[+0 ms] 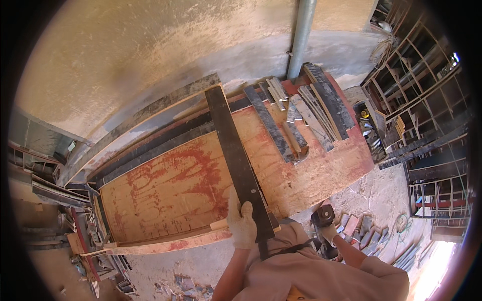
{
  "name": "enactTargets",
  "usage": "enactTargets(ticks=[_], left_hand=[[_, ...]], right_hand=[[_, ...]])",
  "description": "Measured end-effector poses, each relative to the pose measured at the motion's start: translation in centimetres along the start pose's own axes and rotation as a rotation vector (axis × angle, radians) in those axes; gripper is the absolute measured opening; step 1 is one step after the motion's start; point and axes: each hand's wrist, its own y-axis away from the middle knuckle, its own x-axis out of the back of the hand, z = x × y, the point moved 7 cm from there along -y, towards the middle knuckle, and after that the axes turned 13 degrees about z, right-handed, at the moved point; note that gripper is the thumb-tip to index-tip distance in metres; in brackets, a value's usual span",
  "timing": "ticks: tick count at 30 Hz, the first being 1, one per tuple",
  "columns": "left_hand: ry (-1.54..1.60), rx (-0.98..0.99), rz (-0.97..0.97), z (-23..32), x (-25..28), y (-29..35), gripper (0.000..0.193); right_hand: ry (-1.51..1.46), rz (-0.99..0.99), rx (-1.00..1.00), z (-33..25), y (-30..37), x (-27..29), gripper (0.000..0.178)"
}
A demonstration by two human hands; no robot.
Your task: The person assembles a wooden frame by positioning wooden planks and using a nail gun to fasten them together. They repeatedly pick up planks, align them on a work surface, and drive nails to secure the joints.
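A long dark board (232, 135) lies slantwise across the wooden worktable (165, 185), its near end close to my body. My left hand (242, 224), in a pale work glove, is closed around the board's near part, thumb on top. Low at my right side, beyond the table's front edge, my right hand (329, 234) is also gloved and wraps round a black power tool (323, 215). Only the tool's dark blocky end shows clearly, so its exact kind cannot be told.
Several narrow boards and offcuts (314, 118) lie on the table's right half. Dark planks (155, 150) run along its back edge, before a wall with a grey pipe (303, 37). A box of small items (369, 130) stands at the right end. Offcuts (364, 231) litter the floor.
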Motion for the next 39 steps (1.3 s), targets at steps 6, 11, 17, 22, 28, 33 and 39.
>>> enactTargets(ticks=[6,11,17,22,28,33,39], left_hand=[[-0.017,0.074,0.025,-0.2,-1.7,0.0,0.059],[-0.051,0.071,0.024,0.1,-1.7,0.1,0.060],[-0.223,0.042,-0.102,0.0,-2.3,0.6,0.058],[-0.126,0.130,-0.095,0.9,-2.4,1.5,0.060],[-0.031,0.085,0.053,0.4,-1.4,1.3,0.059],[-0.114,0.058,0.064,0.6,-1.3,0.6,0.059],[-0.012,0.013,0.116,0.3,-1.6,0.0,0.058]], right_hand=[[-0.011,-0.100,-0.018,-7.3,-1.2,1.0,0.016],[-0.025,-0.087,-0.140,-10.8,-1.1,1.8,0.007],[0.030,-0.099,-0.211,-9.8,-2.0,1.1,0.007],[-0.010,-0.100,-0.044,-11.4,-2.3,0.1,0.007],[0.102,-0.147,-0.208,-9.8,-2.3,0.1,0.018],[0.034,-0.093,0.089,-9.1,-3.8,-0.3,0.006],[0.116,-0.112,-0.009,-10.6,-2.6,-0.1,0.014]])
